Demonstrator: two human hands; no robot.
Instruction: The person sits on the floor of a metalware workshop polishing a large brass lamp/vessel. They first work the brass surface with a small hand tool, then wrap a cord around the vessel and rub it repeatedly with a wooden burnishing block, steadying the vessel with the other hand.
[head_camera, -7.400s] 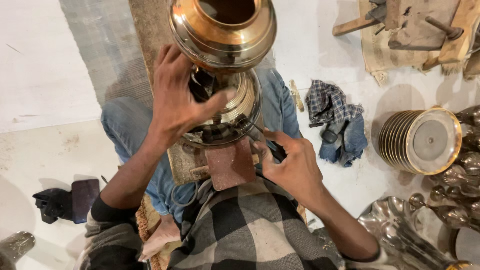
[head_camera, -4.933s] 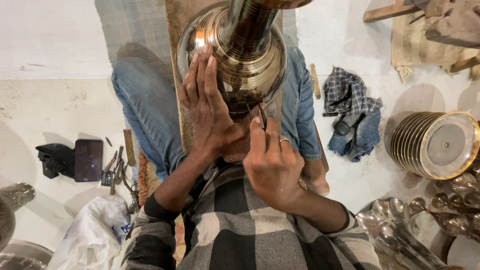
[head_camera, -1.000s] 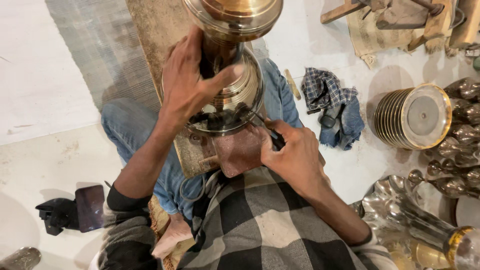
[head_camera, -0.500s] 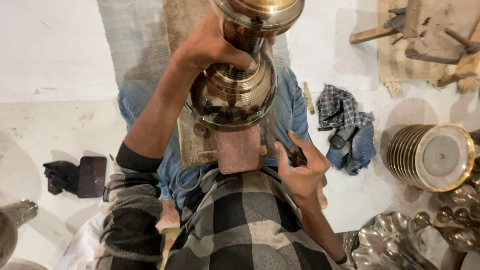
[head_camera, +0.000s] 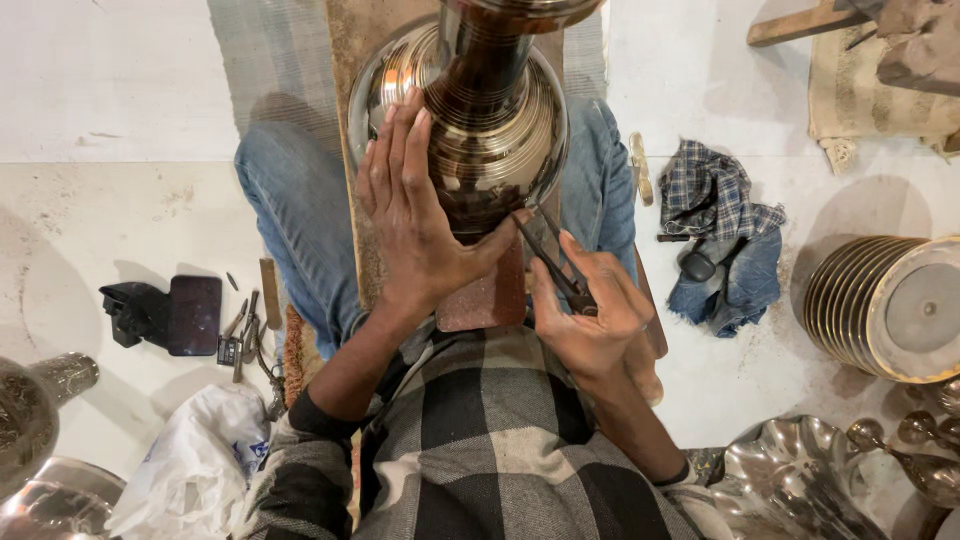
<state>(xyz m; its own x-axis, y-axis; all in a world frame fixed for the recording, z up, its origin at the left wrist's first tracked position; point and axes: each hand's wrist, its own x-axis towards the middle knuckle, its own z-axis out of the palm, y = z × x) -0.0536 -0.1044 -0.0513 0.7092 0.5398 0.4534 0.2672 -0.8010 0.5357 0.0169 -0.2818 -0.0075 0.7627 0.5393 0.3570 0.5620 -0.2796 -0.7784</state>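
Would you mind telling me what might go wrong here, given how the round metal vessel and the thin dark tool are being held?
1. The left hand lies flat on the polished round metal vessel, which rests on the lap; it might roll or slip.
2. The right hand points the thin dark tool at the vessel beside the left thumb; a slip could jab it or scratch the surface.
3. The small loose hand tools on the floor lie near the knee.

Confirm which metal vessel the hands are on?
The big ribbed brass pot in the lap: left hand flat on it, right hand holding a thin tool to it. The stacked plates and left-edge vessel lie untouched.
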